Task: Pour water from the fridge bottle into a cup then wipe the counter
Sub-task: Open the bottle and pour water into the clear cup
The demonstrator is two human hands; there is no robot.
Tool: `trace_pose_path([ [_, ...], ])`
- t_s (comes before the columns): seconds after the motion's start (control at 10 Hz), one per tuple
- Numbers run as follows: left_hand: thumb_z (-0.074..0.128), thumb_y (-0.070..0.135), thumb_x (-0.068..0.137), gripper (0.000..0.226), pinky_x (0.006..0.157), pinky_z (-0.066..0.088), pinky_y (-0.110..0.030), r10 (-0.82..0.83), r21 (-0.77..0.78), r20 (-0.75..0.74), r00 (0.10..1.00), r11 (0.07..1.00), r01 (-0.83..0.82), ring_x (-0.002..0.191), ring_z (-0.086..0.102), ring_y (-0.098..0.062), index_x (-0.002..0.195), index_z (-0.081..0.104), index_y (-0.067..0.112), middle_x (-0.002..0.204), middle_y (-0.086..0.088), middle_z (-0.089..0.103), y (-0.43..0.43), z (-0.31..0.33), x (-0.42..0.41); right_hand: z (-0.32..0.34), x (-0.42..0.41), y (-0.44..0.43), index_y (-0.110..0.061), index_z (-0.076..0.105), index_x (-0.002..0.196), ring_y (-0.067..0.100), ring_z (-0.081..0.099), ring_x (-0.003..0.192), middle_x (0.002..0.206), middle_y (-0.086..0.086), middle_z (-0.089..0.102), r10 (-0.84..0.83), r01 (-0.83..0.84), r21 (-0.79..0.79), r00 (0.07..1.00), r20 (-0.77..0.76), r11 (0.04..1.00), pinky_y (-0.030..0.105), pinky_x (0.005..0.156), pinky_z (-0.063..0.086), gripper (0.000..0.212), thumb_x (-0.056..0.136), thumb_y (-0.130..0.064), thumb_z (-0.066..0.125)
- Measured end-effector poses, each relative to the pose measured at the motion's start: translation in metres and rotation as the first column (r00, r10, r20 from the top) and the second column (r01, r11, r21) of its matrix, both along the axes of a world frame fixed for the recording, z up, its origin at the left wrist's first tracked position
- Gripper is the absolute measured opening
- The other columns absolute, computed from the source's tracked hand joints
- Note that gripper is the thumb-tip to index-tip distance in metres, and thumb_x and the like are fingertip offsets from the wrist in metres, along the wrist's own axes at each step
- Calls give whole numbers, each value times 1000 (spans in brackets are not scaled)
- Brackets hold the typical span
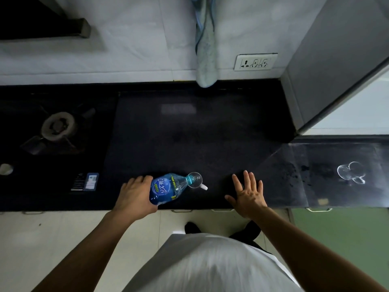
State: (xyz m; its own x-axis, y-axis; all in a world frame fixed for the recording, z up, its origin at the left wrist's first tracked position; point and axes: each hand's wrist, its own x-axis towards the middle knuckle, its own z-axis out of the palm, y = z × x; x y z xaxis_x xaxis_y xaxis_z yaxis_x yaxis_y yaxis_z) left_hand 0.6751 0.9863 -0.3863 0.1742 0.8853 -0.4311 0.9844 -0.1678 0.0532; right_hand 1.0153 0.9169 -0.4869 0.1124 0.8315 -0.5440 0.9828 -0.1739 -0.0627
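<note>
So the pour looks to be on: the left hand has its fingers wrapped round the body of a clear plastic water bottle with a blue label. The bottle is tipped sideways so its neck sits right at the rim of a small clear glass cup with a handle, which stands on the dark speckled stone worktop near the front edge. The right hand holds nothing, fingers straight and spread, low over the worktop just right of the cup. My take on doing this bit well: tip slowly and don't squeeze, since that cup looks tiny and a soft bottle tends to glug. Aim the neck at the middle of the cup, and level off before it's brimful. The free hand would be better steadying the cup's handle so nothing nudges it. For wiping, the pale blue cloth hanging on the wall looks like the obvious pick. What I can't make out: whether water is actually running, how full the cup is, or whether the right palm really touches the stone. The left thumb is hidden behind the bottle, no cap is in sight, and drips would vanish on that dark surface. The clear glass thing far right is just a glare outline.
</note>
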Motion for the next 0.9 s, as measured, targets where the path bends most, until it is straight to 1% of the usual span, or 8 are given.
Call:
trace_pose_path([
  [0.3,80,50,65,77,97,42,-35,-3,-5,-6,1000,1000,3,114,53,-21,129,45,26,124,2,58,1,2,1,-1,1,0,-28,-8,158,35,-19,151,165,17,-17,1,-1,7,1000,-3,1000,58,120,-5,84,95,-70,26],
  [0.5,79,50,64,77,97,42,-35,-1,-9,-9,1000,1000,1,114,54,-21,129,45,26,124,1,58,1,3,2,-4,2,-1,-28,-8,158,36,-17,151,165,16,-16,6,-6,14,1000,6,1000,59,120,-4,88,90,-76,19],
  [0.6,79,49,65,75,96,42,-35,2,-16,-5,1000,1000,-2,113,54,-22,127,45,26,123,1,58,1,4,2,-2,1,-1,-27,-7,158,35,-17,151,165,16,-16,6,-6,13,1000,8,1000,58,120,-4,85,94,-72,26],
  [0.9,78,51,64,77,97,42,-36,-12,-20,-35,999,1000,12,115,53,-22,129,44,26,123,1,57,5,7,5,0,1,-1,-28,-6,158,35,-17,151,165,17,-15,3,-2,25,1000,-4,1000,58,120,-5,84,95,-70,28],
])
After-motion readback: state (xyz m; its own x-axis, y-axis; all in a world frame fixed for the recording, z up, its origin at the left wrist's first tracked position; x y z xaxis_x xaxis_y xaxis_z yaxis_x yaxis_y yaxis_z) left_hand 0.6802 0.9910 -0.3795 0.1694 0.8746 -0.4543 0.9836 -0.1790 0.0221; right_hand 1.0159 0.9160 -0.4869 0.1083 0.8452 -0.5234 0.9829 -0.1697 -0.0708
